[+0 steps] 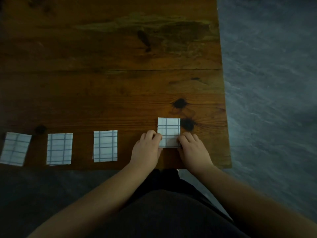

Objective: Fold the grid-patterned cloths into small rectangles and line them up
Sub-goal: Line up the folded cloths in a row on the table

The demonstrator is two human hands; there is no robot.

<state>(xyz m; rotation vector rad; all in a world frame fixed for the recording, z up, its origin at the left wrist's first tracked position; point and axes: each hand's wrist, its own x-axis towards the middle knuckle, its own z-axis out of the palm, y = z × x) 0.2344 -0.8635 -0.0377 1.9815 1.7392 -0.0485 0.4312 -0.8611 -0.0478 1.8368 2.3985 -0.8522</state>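
Note:
A small folded white cloth with blue grid lines [169, 129] lies near the table's front right corner. My left hand [145, 148] pinches its lower left edge, and my right hand [193, 148] pinches its lower right edge. Three more folded grid cloths lie in a row to the left along the front edge: one [105, 146] nearest, one [59, 148] in the middle, and one [15, 148] at the far left, slightly tilted. The held cloth sits a little farther back than that row.
The dark wooden table [120, 74] has its right edge close to the held cloth, with grey floor [271, 83] beyond. The table's front edge runs just below the cloths. My dark-clothed body fills the bottom of the view.

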